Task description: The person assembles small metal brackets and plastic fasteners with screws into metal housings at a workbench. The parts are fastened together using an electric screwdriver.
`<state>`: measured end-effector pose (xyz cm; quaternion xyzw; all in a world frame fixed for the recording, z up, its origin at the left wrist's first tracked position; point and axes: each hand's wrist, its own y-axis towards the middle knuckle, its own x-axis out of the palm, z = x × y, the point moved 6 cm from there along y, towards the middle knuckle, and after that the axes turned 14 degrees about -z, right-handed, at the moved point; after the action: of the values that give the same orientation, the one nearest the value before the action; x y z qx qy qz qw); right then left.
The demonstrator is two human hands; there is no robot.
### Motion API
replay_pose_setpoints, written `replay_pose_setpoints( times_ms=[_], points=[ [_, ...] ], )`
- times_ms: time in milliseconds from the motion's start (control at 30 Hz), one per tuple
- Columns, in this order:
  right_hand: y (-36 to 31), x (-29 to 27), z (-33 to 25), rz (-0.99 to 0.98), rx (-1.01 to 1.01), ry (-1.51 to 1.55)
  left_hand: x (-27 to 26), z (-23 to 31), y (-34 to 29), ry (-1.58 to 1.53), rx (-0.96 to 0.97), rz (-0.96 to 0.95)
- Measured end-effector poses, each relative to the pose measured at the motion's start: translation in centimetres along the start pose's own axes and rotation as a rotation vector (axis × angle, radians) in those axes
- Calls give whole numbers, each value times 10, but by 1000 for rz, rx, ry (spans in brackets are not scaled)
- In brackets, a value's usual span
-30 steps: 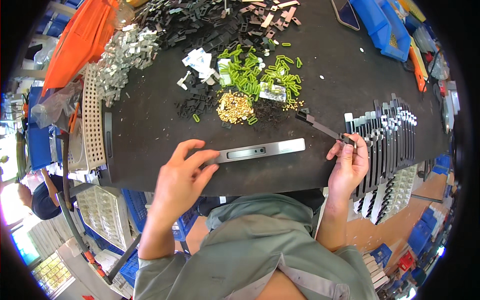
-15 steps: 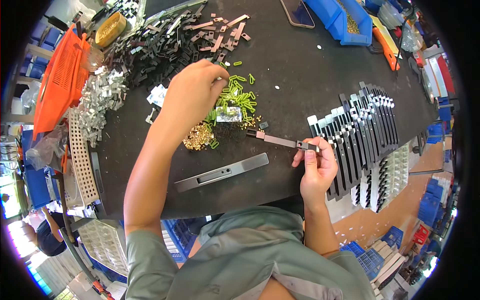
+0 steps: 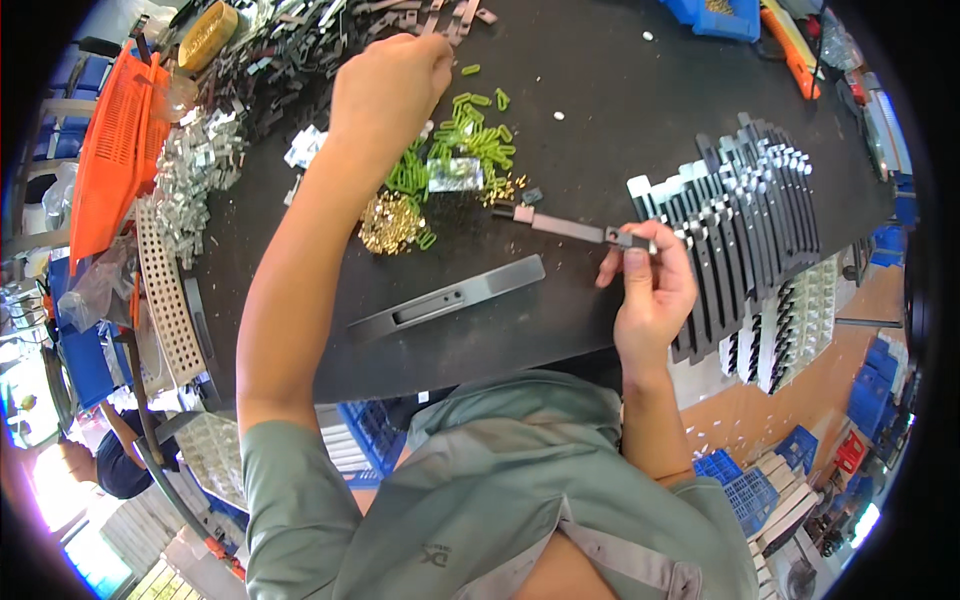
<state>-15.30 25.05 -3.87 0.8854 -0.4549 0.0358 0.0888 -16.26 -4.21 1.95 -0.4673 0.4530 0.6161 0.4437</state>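
My right hand [image 3: 655, 295] pinches one end of a slim dark metal bar [image 3: 570, 228] between thumb and fingers. The bar points left over the table and carries small blocks near both ends. My left hand [image 3: 390, 90] reaches to the far side with curled fingers, beside brownish metal clips [image 3: 465, 18]; what its fingertips hold, if anything, is hidden. Below that hand lies a heap of green oval rings [image 3: 470, 135] with a small clear plastic bag [image 3: 454, 175] on it. Small brass pieces [image 3: 390, 222] are piled next to the rings. A long grey slotted plate [image 3: 450, 298] lies nearer me.
Rows of dark bars [image 3: 735, 240] with pale ends lie at the right. Silvery clips [image 3: 195, 180] and an orange basket [image 3: 115, 160] are at the left. A blue bin [image 3: 720, 20] and an orange-handled tool [image 3: 790, 55] sit far right. Another person [image 3: 125, 455] is at lower left.
My left hand has moved farther away, from beside the green rings toward the brownish clips. My right hand still holds the bar. The whole view has shifted slightly.
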Motion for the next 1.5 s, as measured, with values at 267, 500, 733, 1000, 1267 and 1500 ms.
replay_pose_setpoints(
  times_ms=[267,500,733,1000,1267,1500],
  points=[
    [-4,-9,6,51,-17,20,-17,28,-140,-658,-131,-438],
    [-4,-2,4,15,-14,-6,-9,60,-177,-361,404,-219],
    [-4,-1,5,6,-17,-33,-16,63,-174,-253,378,-400],
    [-4,-4,4,33,-7,-13,-20,79,-166,-103,356,-531],
    [-4,-3,5,22,-1,15,-16,61,-179,-271,311,-309],
    [-5,-3,7,15,-25,53,-15,71,-173,-183,395,-329]
  ],
)
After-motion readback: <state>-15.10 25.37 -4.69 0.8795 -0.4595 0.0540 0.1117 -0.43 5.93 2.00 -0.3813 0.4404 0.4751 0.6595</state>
